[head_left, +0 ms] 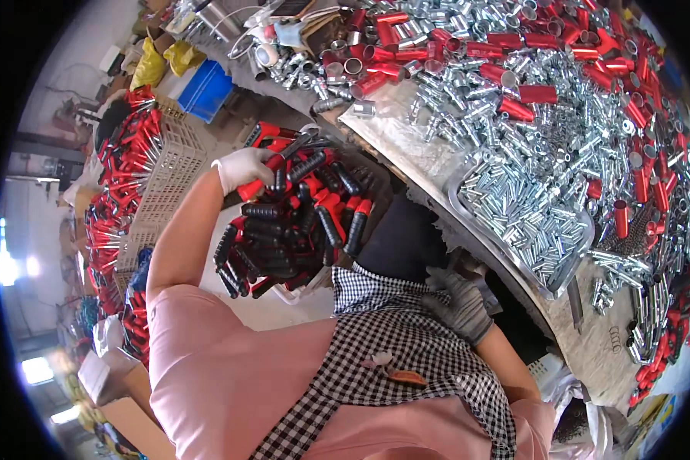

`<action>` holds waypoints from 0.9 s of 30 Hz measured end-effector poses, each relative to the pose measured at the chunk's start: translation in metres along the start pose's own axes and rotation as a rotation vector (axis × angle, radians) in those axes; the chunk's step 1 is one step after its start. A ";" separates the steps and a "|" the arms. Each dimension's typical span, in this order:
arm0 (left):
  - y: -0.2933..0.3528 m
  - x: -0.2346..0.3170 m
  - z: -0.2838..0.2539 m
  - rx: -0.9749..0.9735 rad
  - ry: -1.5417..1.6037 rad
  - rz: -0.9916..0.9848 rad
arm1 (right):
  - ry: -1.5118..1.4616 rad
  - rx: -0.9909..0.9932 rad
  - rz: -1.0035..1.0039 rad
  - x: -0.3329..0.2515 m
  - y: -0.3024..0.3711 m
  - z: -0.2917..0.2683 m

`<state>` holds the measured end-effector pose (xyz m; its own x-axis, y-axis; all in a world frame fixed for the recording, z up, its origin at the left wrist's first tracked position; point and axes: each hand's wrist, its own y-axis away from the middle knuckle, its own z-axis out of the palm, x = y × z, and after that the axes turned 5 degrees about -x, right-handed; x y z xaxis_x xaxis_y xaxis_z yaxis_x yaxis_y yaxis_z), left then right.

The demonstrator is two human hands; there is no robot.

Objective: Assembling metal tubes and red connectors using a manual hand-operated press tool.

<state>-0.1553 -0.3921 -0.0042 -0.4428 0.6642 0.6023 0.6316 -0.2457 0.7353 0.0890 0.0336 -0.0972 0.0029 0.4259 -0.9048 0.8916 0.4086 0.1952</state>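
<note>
Handled tools lie heaped between a crate, left (a bin just beyond it), and a workbench, right — metal pins in a tray on top.

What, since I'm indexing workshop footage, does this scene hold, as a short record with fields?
Left hand: white-gloved, at the pile's edge; grip unclear
Right hand: grey-gloved, beside the apron; grip unclear
Pile: red-and-black handles, heaped in front of the person
Bench: to the right, strewn with metal parts and red tubes
Tray: metal, on the bench, full of silvery pins
Crate: pale, perforated, on the left
Bin: blue, beyond the pile
</note>
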 end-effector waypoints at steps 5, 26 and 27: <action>-0.048 0.024 -0.040 -0.014 -0.267 -0.197 | -0.027 0.048 0.062 0.001 0.001 0.002; -0.129 -0.085 0.006 0.738 -1.147 0.243 | 0.349 0.038 0.128 -0.003 0.022 -0.013; -0.133 -0.100 0.000 0.736 -1.138 0.274 | 0.360 0.063 0.148 -0.008 0.029 -0.018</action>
<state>-0.1951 -0.4259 -0.1626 0.2820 0.9482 -0.1459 0.9583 -0.2713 0.0893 0.1066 0.0566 -0.0774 -0.0155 0.7371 -0.6756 0.9195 0.2760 0.2801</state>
